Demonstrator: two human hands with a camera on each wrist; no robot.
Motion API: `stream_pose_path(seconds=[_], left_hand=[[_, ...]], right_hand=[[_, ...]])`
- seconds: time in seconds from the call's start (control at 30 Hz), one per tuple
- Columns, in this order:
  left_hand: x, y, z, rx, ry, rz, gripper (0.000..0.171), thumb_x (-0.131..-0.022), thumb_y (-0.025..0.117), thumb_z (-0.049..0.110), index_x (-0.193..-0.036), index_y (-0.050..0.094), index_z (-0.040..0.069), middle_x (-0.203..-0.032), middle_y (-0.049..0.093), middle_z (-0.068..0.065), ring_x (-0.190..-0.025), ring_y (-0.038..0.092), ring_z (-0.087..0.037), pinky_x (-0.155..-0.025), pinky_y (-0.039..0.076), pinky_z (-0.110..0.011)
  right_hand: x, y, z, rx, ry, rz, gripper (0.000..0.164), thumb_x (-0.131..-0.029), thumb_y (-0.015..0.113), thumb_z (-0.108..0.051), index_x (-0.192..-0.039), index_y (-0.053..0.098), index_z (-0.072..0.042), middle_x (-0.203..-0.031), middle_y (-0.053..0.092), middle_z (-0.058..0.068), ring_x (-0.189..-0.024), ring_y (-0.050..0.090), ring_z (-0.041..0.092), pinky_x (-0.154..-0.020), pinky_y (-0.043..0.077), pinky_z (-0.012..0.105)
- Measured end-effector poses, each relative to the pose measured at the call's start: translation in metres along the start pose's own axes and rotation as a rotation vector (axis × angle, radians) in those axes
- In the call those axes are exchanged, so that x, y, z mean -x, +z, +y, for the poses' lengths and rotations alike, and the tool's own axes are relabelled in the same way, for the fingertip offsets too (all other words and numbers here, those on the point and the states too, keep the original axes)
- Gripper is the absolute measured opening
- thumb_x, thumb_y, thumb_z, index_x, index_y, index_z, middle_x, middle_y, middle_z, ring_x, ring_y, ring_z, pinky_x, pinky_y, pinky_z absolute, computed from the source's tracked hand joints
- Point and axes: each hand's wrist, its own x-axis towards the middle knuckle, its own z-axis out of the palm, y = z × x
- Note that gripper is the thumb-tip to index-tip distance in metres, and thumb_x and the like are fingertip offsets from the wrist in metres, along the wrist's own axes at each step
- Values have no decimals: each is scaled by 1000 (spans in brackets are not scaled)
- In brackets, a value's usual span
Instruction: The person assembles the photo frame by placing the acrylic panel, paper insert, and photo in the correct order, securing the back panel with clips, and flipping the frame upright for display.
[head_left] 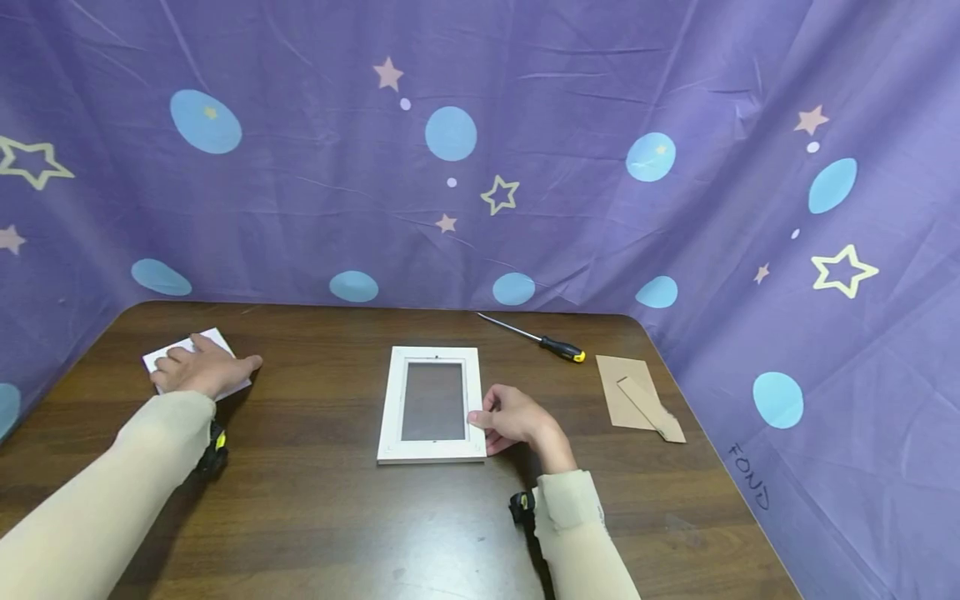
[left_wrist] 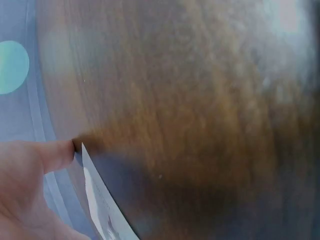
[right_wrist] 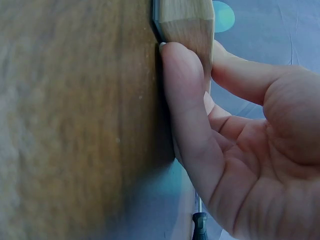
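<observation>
A white picture frame (head_left: pixel 433 452) with a grey inner panel lies flat on the table. My right hand (head_left: pixel 517 418) grips its right side, thumb on the top face and fingers along the outer edge. In the right wrist view, the frame's edge (right_wrist: pixel 187 32) looks wood-grained between thumb and fingers. At the far left my left hand (head_left: pixel 201 368) rests over a white rectangular sheet (head_left: pixel 217 337), fingers spread across it. The sheet's corner (left_wrist: pixel 102 205) shows beside the thumb in the left wrist view; most of it is hidden under the hand.
A screwdriver (head_left: pixel 561 347) with a black and yellow handle lies behind the frame to the right. Farther right is a brown cardboard piece (head_left: pixel 618 392) with a narrower torn strip (head_left: pixel 648 406) on top. A purple patterned curtain (head_left: pixel 555 167) hangs behind the brown table (head_left: pixel 322 517).
</observation>
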Motion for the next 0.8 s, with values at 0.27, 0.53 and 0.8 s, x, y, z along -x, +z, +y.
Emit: stream_pose_path(seconds=[0.27,0.53,0.8], left_hand=[[-1,8,2,-11,54,-4,106,-103,46,59,-147,8,-30,-134,17,-59,-127,19,-74,-97,26,-77],[2,9,7,-14,126,54,84,-102,48,41,-139,26,-30,-129,21,-55,-124,23,-72,-94,29,-77],[16,8,18,-25,170,95,73,-100,46,33,-134,33,-30,-128,25,-55,-124,25,-71,-95,30,-78]], right_hand=[[0,-1,2,0,-1,4,26,-101,74,-18,-101,54,-2,-82,62,12,-67,68,21,-64,64,38],[0,0,4,-26,-10,-8,25,-101,73,-16,-100,52,-2,-81,61,11,-67,66,21,-64,64,39],[-1,1,3,-35,-13,-10,25,-102,73,-15,-99,52,-2,-79,60,11,-65,65,20,-63,64,39]])
